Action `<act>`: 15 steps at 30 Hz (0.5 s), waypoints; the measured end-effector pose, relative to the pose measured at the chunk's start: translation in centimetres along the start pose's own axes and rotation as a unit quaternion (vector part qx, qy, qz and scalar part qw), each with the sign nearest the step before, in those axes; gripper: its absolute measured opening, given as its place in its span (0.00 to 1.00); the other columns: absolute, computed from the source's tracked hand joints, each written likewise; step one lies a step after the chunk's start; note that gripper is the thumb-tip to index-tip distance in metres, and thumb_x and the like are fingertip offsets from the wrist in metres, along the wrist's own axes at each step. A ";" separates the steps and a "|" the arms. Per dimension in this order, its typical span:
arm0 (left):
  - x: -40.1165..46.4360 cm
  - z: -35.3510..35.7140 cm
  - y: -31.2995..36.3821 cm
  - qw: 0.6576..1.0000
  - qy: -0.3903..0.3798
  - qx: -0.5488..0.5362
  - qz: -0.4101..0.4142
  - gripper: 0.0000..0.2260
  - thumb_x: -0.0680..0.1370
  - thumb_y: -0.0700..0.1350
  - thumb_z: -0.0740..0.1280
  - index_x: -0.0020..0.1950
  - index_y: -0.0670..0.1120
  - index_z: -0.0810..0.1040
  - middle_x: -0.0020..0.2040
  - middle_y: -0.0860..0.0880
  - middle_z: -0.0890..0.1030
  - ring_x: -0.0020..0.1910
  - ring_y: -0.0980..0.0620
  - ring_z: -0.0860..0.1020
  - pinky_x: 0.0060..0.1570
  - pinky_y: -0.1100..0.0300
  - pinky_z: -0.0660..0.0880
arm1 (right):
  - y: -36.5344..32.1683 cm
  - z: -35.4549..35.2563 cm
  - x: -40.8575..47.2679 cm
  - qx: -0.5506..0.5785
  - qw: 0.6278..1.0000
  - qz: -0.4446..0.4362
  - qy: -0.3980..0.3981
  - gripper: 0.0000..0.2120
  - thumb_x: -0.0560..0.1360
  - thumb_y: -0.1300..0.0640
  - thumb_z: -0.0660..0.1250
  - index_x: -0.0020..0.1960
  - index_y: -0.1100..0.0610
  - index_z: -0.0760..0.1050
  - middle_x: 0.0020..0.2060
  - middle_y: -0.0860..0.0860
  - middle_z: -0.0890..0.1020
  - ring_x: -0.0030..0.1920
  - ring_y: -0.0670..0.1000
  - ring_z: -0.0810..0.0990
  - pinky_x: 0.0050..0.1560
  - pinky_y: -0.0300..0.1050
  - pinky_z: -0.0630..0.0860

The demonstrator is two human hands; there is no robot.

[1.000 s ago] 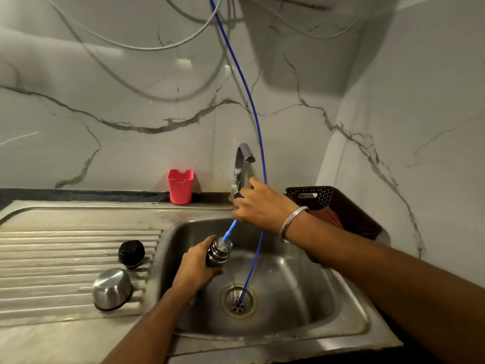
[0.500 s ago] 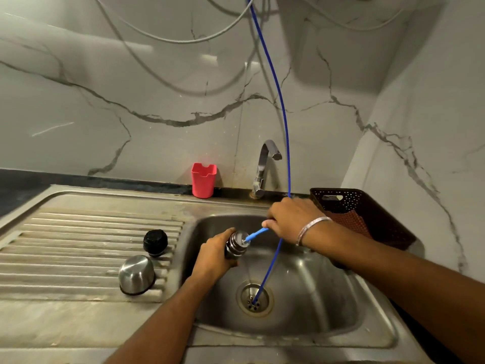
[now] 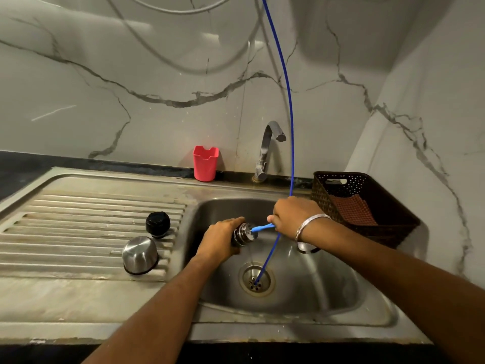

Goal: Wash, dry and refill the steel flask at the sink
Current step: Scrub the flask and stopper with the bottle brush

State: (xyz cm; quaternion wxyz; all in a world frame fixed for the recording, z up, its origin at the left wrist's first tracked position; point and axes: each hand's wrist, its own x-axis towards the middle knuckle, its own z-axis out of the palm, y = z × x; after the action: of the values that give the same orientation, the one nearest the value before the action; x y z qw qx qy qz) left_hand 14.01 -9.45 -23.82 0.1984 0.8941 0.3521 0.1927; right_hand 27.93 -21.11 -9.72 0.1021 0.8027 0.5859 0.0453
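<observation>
Brushing the steel flask over the sink; no brand or writing is readable anywhere.

The left hand [image 3: 219,244] curls round the flask [image 3: 242,233], held tilted above the sink basin [image 3: 315,285], mouth toward the right. The right hand [image 3: 294,214] grips a light-blue brush handle [image 3: 263,227] whose tip is at the flask mouth. Against 0.5 s ago, both hands match; 1 s ago the right hand was at the tap [image 3: 266,151]. The black stopper [image 3: 157,224] and steel cup [image 3: 140,254] lie unmoved on the drainboard [image 3: 78,219].

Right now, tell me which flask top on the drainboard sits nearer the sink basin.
The black stopper, beside the basin; the steel cup lies nearer the counter's front.
</observation>
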 end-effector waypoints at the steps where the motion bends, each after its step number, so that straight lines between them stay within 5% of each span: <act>1: 0.0 0.1 0.0 1.000 0.001 0.007 0.001 0.43 0.62 0.46 0.84 0.75 0.54 0.72 0.69 0.53 0.80 0.67 0.48 0.78 0.66 0.50 0.75 | -0.2 0.3 -0.2 -0.046 0.999 -0.003 0.012 0.13 0.83 0.46 0.61 0.56 0.53 0.79 0.48 0.53 0.81 0.47 0.55 0.79 0.44 0.46 0.68; 4: 0.0 0.3 0.4 1.000 0.000 0.028 0.010 0.37 0.62 0.44 0.83 0.68 0.57 0.75 0.63 0.55 0.82 0.63 0.49 0.80 0.61 0.50 0.78 | -1.9 2.5 -0.8 -0.163 0.985 -0.039 0.030 0.10 0.83 0.52 0.62 0.60 0.52 0.77 0.54 0.52 0.82 0.54 0.55 0.81 0.46 0.49 0.69; 8: 0.1 0.6 0.7 0.997 -0.014 0.072 0.023 0.25 0.63 0.43 0.79 0.53 0.57 0.74 0.50 0.56 0.84 0.51 0.51 0.83 0.50 0.51 0.80 | -3.9 6.0 -1.1 -0.118 0.992 -0.045 0.025 0.11 0.81 0.61 0.60 0.60 0.57 0.78 0.55 0.55 0.83 0.56 0.58 0.82 0.53 0.53 0.75; 15: 0.8 1.5 1.1 0.987 -0.056 0.148 0.029 0.38 0.64 0.56 0.80 0.71 0.61 0.69 0.62 0.55 0.77 0.59 0.47 0.80 0.55 0.50 0.78 | -2.0 9.7 -2.4 -0.014 0.997 -0.023 0.076 0.13 0.82 0.50 0.59 0.56 0.55 0.79 0.51 0.54 0.84 0.51 0.58 0.82 0.46 0.50 0.70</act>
State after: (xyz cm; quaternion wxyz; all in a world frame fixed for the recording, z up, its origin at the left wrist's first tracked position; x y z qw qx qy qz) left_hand 15.88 -9.91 -24.39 0.0774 0.9329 0.3389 0.0942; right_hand 27.24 -23.84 -19.47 0.0696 0.7815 0.6098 0.1118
